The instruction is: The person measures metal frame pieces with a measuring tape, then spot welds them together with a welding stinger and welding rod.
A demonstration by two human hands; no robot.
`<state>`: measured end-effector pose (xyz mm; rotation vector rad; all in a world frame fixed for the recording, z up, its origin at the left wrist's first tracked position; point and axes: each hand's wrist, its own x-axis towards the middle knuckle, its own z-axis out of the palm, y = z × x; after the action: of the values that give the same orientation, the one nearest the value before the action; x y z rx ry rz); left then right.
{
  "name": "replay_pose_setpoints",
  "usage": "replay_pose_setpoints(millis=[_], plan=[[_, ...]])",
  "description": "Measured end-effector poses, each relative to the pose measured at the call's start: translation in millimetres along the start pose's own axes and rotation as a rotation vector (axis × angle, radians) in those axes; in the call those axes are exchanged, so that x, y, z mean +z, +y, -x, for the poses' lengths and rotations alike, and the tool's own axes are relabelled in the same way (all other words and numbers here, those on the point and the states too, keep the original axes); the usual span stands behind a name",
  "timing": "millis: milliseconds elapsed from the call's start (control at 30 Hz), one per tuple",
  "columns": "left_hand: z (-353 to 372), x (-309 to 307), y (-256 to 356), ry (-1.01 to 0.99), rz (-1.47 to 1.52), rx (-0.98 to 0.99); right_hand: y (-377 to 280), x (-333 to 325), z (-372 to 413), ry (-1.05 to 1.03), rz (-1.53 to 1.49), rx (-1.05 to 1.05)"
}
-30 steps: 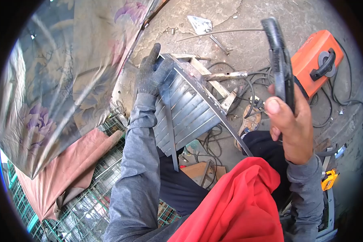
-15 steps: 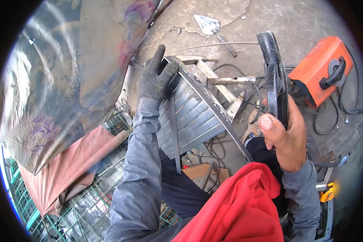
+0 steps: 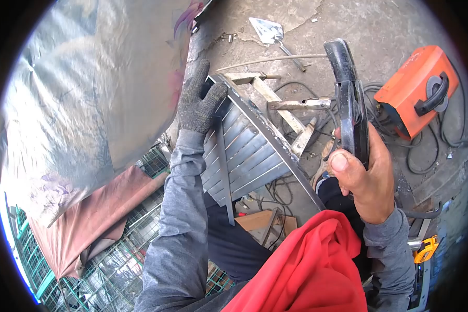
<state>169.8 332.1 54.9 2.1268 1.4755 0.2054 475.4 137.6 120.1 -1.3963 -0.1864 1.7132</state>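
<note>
My left hand (image 3: 199, 104), in a dark knit glove, rests on the top corner of a slatted metal frame (image 3: 249, 151), its thumb and fingers spread apart. A flat metal bar (image 3: 224, 171) crosses the slats just below it. My bare right hand (image 3: 366, 179) is wrapped round a black electrode holder (image 3: 349, 99), held upright right of the frame. A thin welding rod (image 3: 270, 60) sticks out leftward from the holder's top, its far end above the frame's corner.
An orange welding machine (image 3: 413, 93) with cables stands at the right. A trowel (image 3: 268, 32) lies on the floor at the top. Behind the frame is a metal stand (image 3: 278, 99). A floral sheet (image 3: 88, 93) and green wire mesh (image 3: 114, 265) fill the left.
The holder and rod have shifted slightly left. The gloved hand has moved slightly left on the frame's corner. The floral sheet has billowed and its lower edge has changed shape.
</note>
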Motion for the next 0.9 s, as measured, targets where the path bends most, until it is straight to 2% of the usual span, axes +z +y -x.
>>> replay_pose_setpoints(millis=[233,333,533,633,700,767,833,900], plan=[[3.6,-0.4,-0.5,-0.018,0.069,-0.061,1.6,-2.9,4.1,-0.020,0.010,-0.008],[0.2,0.7,-3.3,0.027,0.090,0.004,-0.7,-0.9,-0.1,-0.013,0.034,-0.010],[1.9,-1.9,2.2,0.009,-0.035,-0.027,3.3,-0.9,0.0,-0.012,0.028,-0.011],[3.7,1.9,-4.7,0.051,0.113,-0.061,5.5,-0.6,-1.2,-0.006,0.025,-0.025],[4.7,0.6,-8.4,0.075,-0.122,-0.022,5.6,-1.0,-0.8,-0.002,0.050,-0.023],[3.9,2.3,-16.2,0.019,-0.062,-0.084,5.1,-2.0,-0.6,-0.003,0.063,-0.018],[4.1,3.9,-17.8,0.109,-0.143,0.106,4.7,-2.6,-0.2,-0.010,0.076,-0.038],[4.9,2.9,-17.0,0.080,-0.090,0.039,0.9,0.1,1.4,-0.018,0.034,-0.037]])
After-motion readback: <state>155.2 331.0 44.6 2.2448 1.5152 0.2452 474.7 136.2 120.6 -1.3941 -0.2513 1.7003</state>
